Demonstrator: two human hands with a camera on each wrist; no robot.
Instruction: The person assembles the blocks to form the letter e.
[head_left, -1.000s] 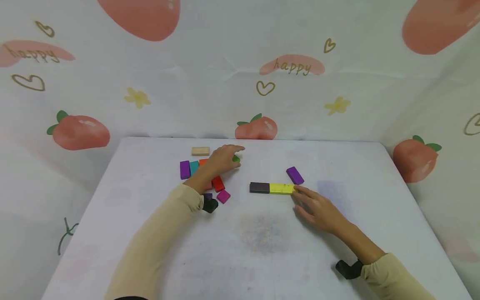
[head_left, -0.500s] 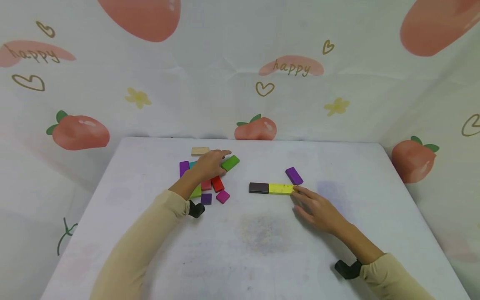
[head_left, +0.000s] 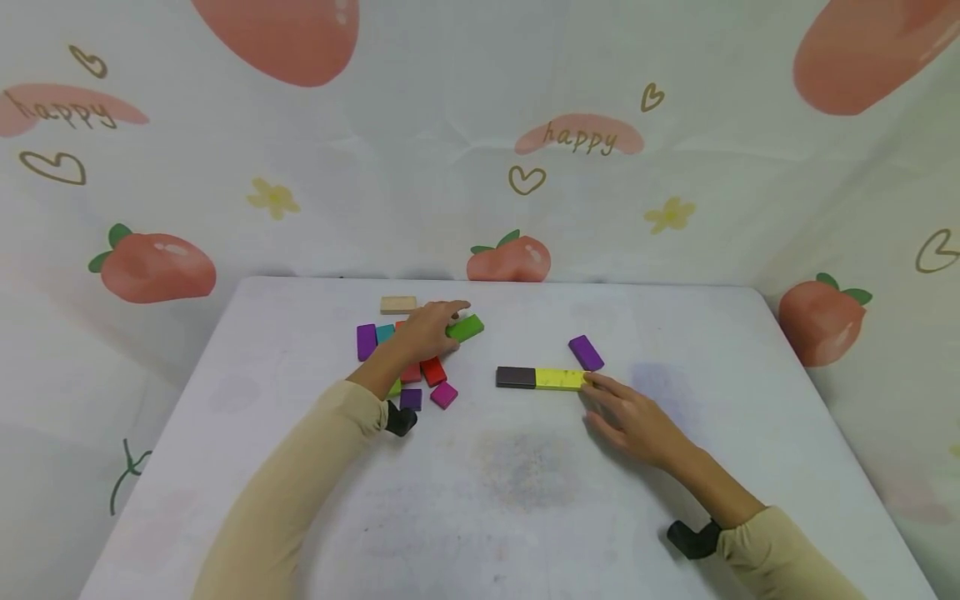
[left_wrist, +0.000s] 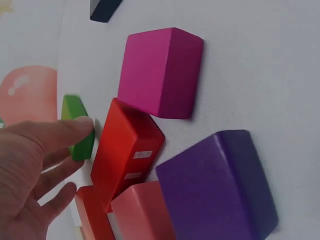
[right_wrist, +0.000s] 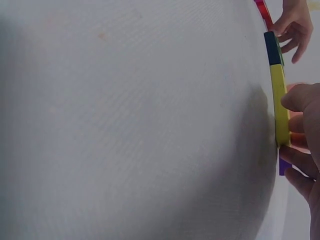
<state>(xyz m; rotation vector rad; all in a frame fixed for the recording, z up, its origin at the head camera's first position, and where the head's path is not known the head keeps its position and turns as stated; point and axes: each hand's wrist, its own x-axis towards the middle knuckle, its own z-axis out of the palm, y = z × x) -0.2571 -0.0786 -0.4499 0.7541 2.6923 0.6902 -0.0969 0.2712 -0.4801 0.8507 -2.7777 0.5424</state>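
Note:
At the left group of blocks, my left hand (head_left: pixel 427 332) has its thumb and fingers on either side of a green block (head_left: pixel 466 328). The left wrist view shows the thumb of that hand (left_wrist: pixel 30 165) against the green block (left_wrist: pixel 84 142), the other fingers partly behind. A black block (head_left: pixel 515 377) and a yellow block (head_left: pixel 558 379) lie end to end. My right hand (head_left: pixel 637 425), fingers loosely extended, touches the yellow block's right end. Just behind that end lies a purple block (head_left: pixel 586 353).
Under and around my left forearm lie a purple block (head_left: pixel 366 342), a teal block (head_left: pixel 385 333), a red block (head_left: pixel 433 372), a magenta block (head_left: pixel 444 395) and a dark purple block (head_left: pixel 410 399). A plain wooden block (head_left: pixel 398 305) sits behind them. A printed cloth hangs beyond the white table (head_left: pixel 540 533).
My left hand has drawn back left from over the green block, then closed on it and shifted it slightly right. My right hand stays at the yellow block.

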